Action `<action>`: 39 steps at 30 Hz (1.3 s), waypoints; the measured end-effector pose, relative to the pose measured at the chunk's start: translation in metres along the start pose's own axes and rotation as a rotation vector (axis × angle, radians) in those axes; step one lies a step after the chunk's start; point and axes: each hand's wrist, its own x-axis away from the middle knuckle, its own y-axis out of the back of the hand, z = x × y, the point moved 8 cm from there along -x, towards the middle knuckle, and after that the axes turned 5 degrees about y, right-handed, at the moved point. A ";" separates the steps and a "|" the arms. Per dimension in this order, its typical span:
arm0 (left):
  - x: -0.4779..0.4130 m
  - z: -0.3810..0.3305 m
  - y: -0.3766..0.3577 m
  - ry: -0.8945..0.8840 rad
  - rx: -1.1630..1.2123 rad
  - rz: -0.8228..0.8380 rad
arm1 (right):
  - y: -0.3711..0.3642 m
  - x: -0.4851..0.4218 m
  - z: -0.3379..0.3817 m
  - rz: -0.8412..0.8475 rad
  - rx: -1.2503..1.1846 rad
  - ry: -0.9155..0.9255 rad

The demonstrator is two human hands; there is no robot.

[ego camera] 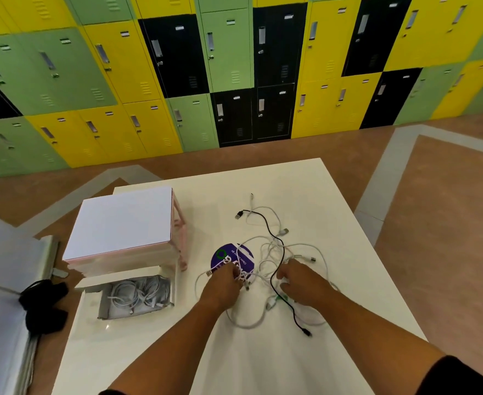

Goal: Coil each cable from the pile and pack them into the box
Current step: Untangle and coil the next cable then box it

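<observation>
Left hand point(223, 280) pinches a white cable point(209, 272) at the near edge of the tangled pile point(269, 252) on the table point(306, 189), while the right hand point(300, 280) clutches the pile beside a black cable point(294, 312). Coiled cables point(135, 295) already lie in the open box point(126, 276), left of the pile.

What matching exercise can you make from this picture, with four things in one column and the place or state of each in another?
Things:
1 black cable
2 box
3 purple disc
4 left hand

Places or states:
a lies flat, partly under white cables
b grips white cables
c open, holds coiled cables
d snakes across the pile

Pairs: 1-d, 2-c, 3-a, 4-b
</observation>
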 end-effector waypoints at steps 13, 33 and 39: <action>0.030 -0.093 0.088 -0.396 0.498 -0.187 | 0.082 -0.011 0.080 -0.285 -0.293 0.163; 0.048 -0.096 0.125 -0.353 0.798 -0.037 | 0.294 0.073 0.201 -0.824 -1.205 0.483; 0.054 -0.095 0.133 -0.314 0.882 -0.039 | 0.285 0.065 0.204 -0.664 -1.199 0.505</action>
